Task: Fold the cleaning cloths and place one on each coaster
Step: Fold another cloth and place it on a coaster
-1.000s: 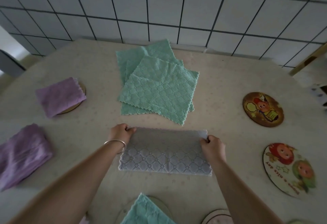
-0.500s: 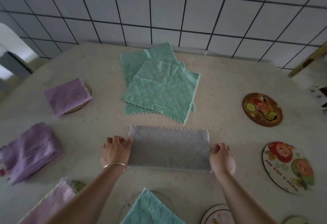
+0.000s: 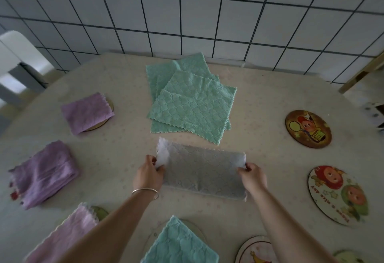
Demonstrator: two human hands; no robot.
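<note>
Hands pinch opposite ends of my half-folded grey quilted cloth (image 3: 202,171): left hand (image 3: 148,174) lifts its left end, right hand (image 3: 252,176) grips the right. It lies mid-desk (image 3: 259,117), just before the stacked green cloths (image 3: 192,100); two bare round cartoon coasters (image 3: 308,129) sit well to the right.

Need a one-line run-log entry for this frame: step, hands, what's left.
step: folding grey cloth | left hand: pinches left edge | right hand: pinches right edge | teal stack: unfolded | bare coasters: at right
</note>
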